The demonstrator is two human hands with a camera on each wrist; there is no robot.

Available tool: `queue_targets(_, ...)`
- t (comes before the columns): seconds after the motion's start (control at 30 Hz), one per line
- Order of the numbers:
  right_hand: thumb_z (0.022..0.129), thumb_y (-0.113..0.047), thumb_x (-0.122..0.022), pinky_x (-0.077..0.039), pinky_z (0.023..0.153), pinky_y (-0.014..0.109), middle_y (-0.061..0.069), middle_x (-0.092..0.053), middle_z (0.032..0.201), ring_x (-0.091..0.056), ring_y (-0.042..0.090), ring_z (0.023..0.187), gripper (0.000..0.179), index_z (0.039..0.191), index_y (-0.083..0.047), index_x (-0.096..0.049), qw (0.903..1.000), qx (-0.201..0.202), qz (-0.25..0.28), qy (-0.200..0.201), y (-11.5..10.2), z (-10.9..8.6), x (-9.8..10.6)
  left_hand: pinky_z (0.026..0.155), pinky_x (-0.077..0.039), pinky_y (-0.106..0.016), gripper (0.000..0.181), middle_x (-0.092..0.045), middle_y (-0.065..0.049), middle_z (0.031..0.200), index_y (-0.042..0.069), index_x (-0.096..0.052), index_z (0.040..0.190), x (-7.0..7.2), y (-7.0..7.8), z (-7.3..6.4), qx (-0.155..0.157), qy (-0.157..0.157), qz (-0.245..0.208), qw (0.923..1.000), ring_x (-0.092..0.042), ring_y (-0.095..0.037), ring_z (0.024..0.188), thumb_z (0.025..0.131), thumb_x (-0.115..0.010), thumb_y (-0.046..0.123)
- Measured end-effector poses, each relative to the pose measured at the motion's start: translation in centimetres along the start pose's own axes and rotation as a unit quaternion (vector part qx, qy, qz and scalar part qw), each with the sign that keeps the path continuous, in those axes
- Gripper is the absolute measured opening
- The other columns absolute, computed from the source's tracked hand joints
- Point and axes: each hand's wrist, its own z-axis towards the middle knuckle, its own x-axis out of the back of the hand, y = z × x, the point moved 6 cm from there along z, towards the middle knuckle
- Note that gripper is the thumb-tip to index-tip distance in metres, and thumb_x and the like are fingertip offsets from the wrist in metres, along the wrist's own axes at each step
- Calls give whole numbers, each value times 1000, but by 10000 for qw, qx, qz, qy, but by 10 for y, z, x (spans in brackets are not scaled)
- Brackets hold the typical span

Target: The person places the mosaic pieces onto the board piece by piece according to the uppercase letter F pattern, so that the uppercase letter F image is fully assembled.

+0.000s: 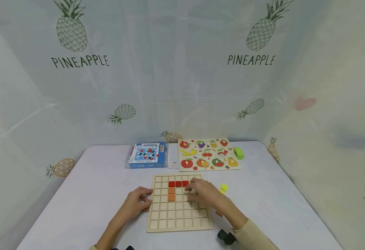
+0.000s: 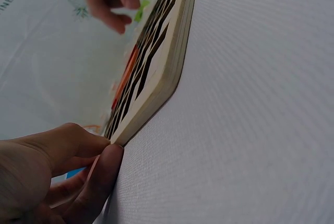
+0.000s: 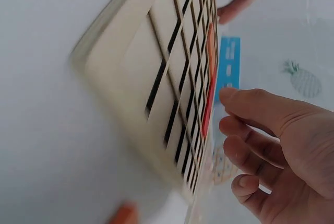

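A square wooden grid board (image 1: 179, 222) lies on the table. In its upper part, a row of red tiles (image 1: 178, 183) sits in the cells, with two orange tiles (image 1: 171, 197) in a column below the row's left end. My left hand (image 1: 136, 202) is at the board's left side; in the left wrist view, its thumb and index finger (image 2: 107, 164) pinch the edge. Over the upper right cells hovers my right hand (image 1: 205, 191), close to the rightmost red tile. Its fingers are loosely bent, and the right wrist view shows nothing held between thumb and fingers.
Yellow tiles (image 1: 224, 187) and an orange piece (image 1: 219, 213) lie right of the board, partly behind the right arm. Behind it are a blue boxed set (image 1: 148, 165), a fruit puzzle board (image 1: 207, 169) and a green block (image 1: 238, 153). A pineapple-print curtain (image 1: 176, 86) hangs behind the table.
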Motion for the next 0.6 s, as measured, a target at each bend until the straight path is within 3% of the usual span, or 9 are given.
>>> queue_targets(0.17, 84, -24, -77, -49, 63, 19, -4, -66, 99, -55, 7, 76, 26, 108, -14, -75, 9994, -336, -43, 99, 31, -28, 15, 52, -58, -21, 42, -61, -15, 110, -6, -64, 121, 0, 2, 0, 5, -1, -55, 10000, -62, -11, 72, 80, -71, -2)
queue_targets(0.3, 82, -20, -77, -49, 63, 21, -5, -67, 97, -55, 6, 76, 23, 104, -14, -75, 9977, -623, -146, 199, 51, -49, 24, 52, -58, -22, 42, -61, -17, 110, -7, -64, 122, 1, 2, 0, -1, 11, -112, 9999, -62, -11, 71, 80, -71, -3)
queue_targets(0.6, 81, -27, -79, -44, 58, 18, -10, -63, 85, -54, 5, 72, 15, 92, -18, -75, 9963, -676, -386, 357, 74, -77, 26, 53, -59, -22, 42, -61, -17, 112, -6, -64, 122, -1, 0, 1, 69, -24, -121, 9999, -62, -9, 72, 81, -71, -2)
